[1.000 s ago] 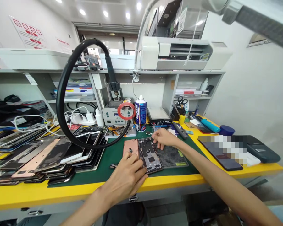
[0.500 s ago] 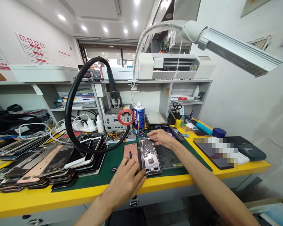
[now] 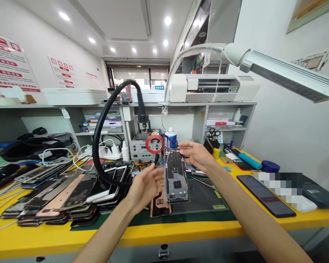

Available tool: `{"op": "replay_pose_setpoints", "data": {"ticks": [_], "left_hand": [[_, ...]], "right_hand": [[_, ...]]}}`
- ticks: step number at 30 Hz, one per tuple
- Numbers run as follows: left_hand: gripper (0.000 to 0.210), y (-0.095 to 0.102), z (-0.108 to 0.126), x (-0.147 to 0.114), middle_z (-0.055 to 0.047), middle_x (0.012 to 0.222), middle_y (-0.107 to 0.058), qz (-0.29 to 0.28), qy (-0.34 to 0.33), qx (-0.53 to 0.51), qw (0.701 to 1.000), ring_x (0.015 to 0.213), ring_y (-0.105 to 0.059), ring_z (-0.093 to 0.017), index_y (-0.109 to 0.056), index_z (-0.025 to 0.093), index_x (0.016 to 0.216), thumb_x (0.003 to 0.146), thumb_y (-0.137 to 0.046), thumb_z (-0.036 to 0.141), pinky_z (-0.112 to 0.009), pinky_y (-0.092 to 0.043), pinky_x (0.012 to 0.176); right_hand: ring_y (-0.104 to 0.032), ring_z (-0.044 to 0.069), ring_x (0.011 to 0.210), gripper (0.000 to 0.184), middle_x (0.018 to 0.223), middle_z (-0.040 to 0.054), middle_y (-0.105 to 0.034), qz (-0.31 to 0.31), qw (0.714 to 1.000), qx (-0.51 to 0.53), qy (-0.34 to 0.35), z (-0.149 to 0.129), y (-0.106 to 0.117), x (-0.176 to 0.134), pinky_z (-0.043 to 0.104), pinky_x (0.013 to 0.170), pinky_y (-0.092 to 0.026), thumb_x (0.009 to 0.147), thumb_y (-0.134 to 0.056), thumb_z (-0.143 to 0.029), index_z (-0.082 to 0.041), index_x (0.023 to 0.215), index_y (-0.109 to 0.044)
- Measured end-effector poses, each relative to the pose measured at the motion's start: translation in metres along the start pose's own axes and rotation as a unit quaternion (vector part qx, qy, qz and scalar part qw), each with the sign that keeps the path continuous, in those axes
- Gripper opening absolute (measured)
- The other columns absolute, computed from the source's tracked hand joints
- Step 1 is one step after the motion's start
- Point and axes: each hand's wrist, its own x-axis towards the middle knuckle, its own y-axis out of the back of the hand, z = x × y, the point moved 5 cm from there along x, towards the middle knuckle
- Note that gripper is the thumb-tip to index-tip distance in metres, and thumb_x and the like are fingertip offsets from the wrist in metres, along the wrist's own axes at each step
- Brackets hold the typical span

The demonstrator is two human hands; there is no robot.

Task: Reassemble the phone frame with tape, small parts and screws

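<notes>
Above the mat a grey, opened phone frame stands tilted up, its dark inner side and a black square facing me. My right hand grips it at the upper right corner, fingers closed on the edge. My left hand is beside the frame's left edge, thumb up and fingers stretched out; whether the fingertips touch the frame I cannot tell. Partly hidden behind the frame's lower end, a copper-rimmed phone back cover lies with a dark side up. Under the frame's right side is a black perforated pad.
Stacked phone parts fill the left of the bench. A thick black hose arches over them. Behind stand a blue spray can and a red tape roll. A dark phone lies at right, beneath a lamp.
The phone frame has been lifted off the mat and tilted up. My left hand has left its lower edge and opened. The copper cover now shows a dark side. My view has shifted.
</notes>
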Motion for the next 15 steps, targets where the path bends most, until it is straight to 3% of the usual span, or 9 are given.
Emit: {"op": "replay_pose_setpoints", "data": {"ticks": [4,8,12,15], "left_hand": [[0.073,-0.021,-0.001,0.025,-0.021,0.116,-0.068,-0.093,0.051,-0.09,0.99,0.106,-0.067,-0.034,-0.063,0.009,0.121,0.094,-0.029,0.067,-0.053,-0.046,0.099],[0.078,-0.033,-0.007,0.043,-0.021,0.111,-0.069,-0.177,0.091,-0.234,0.952,0.094,-0.07,-0.036,-0.06,0.007,0.128,0.091,-0.034,0.071,-0.056,-0.049,0.09],[0.076,-0.025,-0.018,0.06,-0.015,0.098,-0.069,-0.154,0.109,-0.264,0.946,0.079,-0.07,-0.029,-0.061,0.009,0.124,0.09,-0.036,0.072,-0.046,-0.056,0.076],[0.077,-0.015,-0.022,0.066,-0.014,0.096,-0.068,-0.122,0.105,-0.256,0.953,0.075,-0.068,-0.026,-0.066,0.008,0.114,0.089,-0.036,0.074,-0.044,-0.056,0.074]], "right_hand": [[-0.067,0.018,0.085,0.031,0.105,0.0084,-0.066,0.03,0.997,-0.002,0.066,-0.01,-0.011,0.006,0.032,0.069,-0.058,0.072,-0.077,-0.018,-0.015,0.101,-0.067],[-0.067,0.02,0.087,0.032,0.111,0.0104,-0.065,0.073,0.991,-0.031,0.111,-0.005,-0.011,0.013,0.031,0.066,-0.059,0.07,-0.078,-0.028,-0.015,0.097,-0.067],[-0.069,0.023,0.089,0.038,0.111,0.0119,-0.069,0.098,0.984,-0.08,0.129,0.005,-0.004,0.016,0.035,0.07,-0.06,0.073,-0.077,-0.036,-0.016,0.104,-0.067],[-0.07,0.024,0.096,0.042,0.115,0.0108,-0.071,0.121,0.974,-0.131,0.143,0.008,0.002,0.007,0.037,0.082,-0.059,0.077,-0.077,-0.036,-0.019,0.114,-0.067]]}}
